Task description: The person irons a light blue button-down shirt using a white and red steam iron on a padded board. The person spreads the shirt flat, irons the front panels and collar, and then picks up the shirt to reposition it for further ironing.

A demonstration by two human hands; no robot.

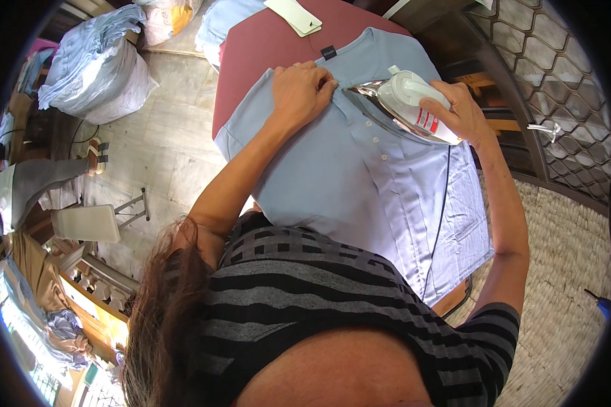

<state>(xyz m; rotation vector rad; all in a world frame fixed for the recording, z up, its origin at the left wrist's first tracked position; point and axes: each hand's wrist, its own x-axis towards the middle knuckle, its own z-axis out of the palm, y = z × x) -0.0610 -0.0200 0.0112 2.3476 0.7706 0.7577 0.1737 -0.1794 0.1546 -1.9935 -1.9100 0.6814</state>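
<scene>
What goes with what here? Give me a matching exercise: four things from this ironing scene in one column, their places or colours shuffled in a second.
Things:
1. iron
2. light blue shirt
3. left hand
4. ironing board

Descriptions:
A. dark red surface
B. pressing the shirt flat near the collar
C. spread over the board, button placket showing
D. held in the right hand

Pairs: 1-D, 2-C, 3-B, 4-A

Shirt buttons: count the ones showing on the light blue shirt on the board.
3 small white buttons show on the shirt, all in a short row on the placket: one beside the iron, one just below, one lowest. More may hide under the iron.
</scene>
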